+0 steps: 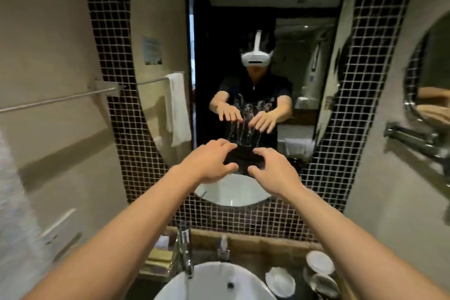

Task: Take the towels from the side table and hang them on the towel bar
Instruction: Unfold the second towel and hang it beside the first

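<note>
so the thin metal towel bar runs along the wall at 9 o'clock, white towel draped in the mirror reflection.

1. Both bare forearms reach forward and up from the bottom corners, converging toward the middle.
2. The left hand is held palm down, its fingers loosely spread and slightly bent, the thumb pointing toward the other hand.
3. The right hand sits just beside it, slightly lower, its fingers bent and spread, with the thumb tucked below them.
4. The two hands are close but apart, and neither holds anything.
</note>
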{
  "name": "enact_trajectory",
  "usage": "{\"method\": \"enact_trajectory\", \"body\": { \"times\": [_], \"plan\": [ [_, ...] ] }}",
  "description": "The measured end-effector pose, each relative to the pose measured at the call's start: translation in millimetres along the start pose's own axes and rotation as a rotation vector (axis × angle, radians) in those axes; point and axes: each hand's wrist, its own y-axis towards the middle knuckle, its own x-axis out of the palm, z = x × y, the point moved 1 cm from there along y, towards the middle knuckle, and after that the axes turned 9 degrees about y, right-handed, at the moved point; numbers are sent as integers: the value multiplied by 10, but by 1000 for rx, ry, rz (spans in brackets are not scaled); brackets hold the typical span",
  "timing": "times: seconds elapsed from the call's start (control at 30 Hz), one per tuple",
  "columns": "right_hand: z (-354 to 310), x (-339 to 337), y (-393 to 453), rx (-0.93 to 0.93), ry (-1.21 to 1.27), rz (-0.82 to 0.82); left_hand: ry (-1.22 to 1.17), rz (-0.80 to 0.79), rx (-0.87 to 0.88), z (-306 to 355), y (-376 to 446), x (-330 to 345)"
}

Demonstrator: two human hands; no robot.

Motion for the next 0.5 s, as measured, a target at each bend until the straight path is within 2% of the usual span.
{"method": "enact_trajectory", "body": {
  "times": [0.27, 0.37, 0.5],
  "plan": [
    [907, -398, -802, 266, -74, 60, -131, -72, 253, 1152, 300, 524],
    [1216, -397, -1046, 321, -83, 63, -165, -84, 294, 1505, 282, 745],
    [1628, -211, -1421, 387, -54, -21, -219, -166, 292, 1823, 135, 1225]
  ]
}}
